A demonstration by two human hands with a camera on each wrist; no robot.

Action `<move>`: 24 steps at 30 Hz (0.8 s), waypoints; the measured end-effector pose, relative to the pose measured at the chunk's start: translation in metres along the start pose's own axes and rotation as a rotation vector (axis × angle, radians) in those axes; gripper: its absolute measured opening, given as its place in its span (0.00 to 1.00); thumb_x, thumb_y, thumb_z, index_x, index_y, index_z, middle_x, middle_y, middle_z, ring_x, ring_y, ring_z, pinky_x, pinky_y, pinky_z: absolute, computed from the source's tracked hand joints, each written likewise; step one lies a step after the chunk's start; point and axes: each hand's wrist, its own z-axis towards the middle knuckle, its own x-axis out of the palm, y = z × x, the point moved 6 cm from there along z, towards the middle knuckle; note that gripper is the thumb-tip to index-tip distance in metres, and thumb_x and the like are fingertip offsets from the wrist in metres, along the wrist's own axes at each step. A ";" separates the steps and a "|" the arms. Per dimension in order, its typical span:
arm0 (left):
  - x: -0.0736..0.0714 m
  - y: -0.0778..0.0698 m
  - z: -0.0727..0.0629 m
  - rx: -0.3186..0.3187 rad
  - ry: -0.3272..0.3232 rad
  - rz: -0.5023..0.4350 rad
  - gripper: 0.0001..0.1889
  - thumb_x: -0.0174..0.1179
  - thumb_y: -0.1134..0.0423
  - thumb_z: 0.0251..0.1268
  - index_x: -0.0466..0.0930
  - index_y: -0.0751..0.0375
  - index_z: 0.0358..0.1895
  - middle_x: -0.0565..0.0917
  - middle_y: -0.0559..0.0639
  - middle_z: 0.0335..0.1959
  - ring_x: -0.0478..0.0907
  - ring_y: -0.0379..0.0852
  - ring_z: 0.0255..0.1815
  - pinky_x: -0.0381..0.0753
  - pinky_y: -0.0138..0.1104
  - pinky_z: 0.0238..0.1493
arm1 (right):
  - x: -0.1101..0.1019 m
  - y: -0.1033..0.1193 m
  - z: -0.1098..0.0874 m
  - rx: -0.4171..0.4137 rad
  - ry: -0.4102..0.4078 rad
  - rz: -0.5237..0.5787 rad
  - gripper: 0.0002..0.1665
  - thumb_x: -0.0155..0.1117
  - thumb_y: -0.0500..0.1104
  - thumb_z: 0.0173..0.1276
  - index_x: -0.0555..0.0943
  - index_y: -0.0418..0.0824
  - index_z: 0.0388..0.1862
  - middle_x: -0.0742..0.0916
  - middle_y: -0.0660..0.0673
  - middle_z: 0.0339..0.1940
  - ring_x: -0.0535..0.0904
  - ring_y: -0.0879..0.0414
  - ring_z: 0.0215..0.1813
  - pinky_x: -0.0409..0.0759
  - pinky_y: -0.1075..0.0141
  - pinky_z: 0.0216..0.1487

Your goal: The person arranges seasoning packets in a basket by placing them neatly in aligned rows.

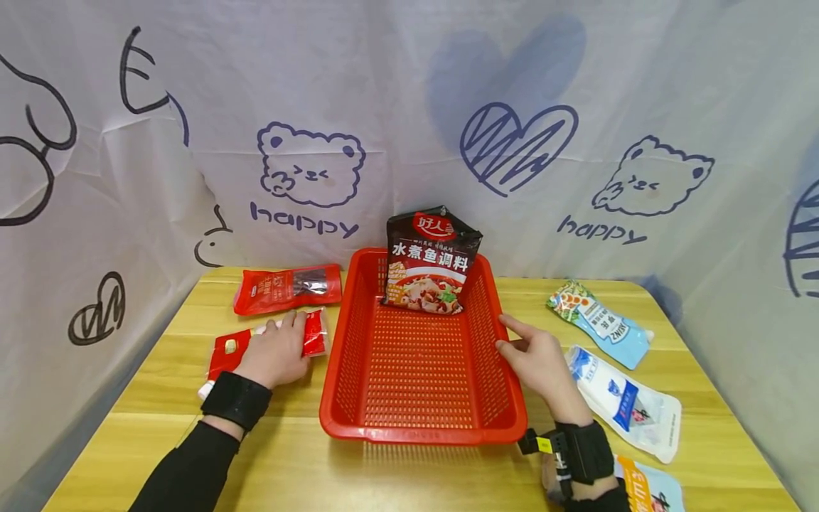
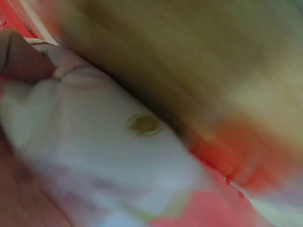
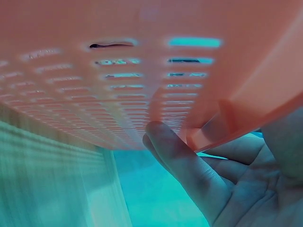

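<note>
A person's two bare hands work at a wooden table [image 1: 288,469], seen from above. In the middle sits a red plastic basket [image 1: 416,373] with slotted sides. Left of it, just beside its wall, a red-and-white packet [image 1: 228,352] lies on the table under the left hand [image 1: 274,353]. That hand has its fingers bent over the packet and grips it; the left wrist view, blurred, shows the thumb pressed on the puckered film. The right hand [image 1: 542,361] holds the basket's right rim between thumb and fingers, and the right wrist view shows the thumb against the slotted wall.

Inside the basket, a black packet [image 1: 427,270] with a picture of a dish leans upright against the far end. Behind the left hand, near the basket, lies a red packet [image 1: 288,289] with a clear window. To the right of the basket, from far to near, lie a light blue Heinz pouch [image 1: 604,323], a white-and-blue bag [image 1: 623,402] and an orange-and-pale-blue packet [image 1: 652,489], partly hidden by the right forearm. White cloth [image 1: 409,71] drawn with bears, hearts and the word "happy" hangs behind the table.
</note>
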 end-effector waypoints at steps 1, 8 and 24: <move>-0.001 0.001 0.000 0.000 -0.011 -0.004 0.43 0.70 0.58 0.57 0.63 0.75 0.73 0.72 0.73 0.69 0.76 0.75 0.56 0.82 0.65 0.50 | 0.000 0.000 0.000 0.001 -0.001 0.000 0.32 0.61 0.39 0.78 0.69 0.37 0.79 0.87 0.28 0.52 0.90 0.48 0.40 0.89 0.61 0.34; -0.006 0.003 -0.003 -0.016 -0.062 -0.029 0.39 0.70 0.64 0.60 0.64 0.76 0.73 0.74 0.72 0.68 0.77 0.73 0.56 0.81 0.66 0.52 | 0.000 0.000 0.000 0.011 0.000 0.002 0.33 0.60 0.39 0.78 0.69 0.37 0.79 0.87 0.28 0.52 0.90 0.48 0.40 0.89 0.61 0.34; -0.037 -0.001 -0.023 -0.017 -0.210 -0.173 0.36 0.66 0.74 0.60 0.62 0.76 0.72 0.74 0.73 0.65 0.76 0.70 0.58 0.81 0.68 0.51 | 0.000 -0.001 0.001 0.001 0.003 -0.009 0.32 0.60 0.39 0.78 0.69 0.37 0.79 0.87 0.28 0.52 0.90 0.48 0.40 0.89 0.61 0.33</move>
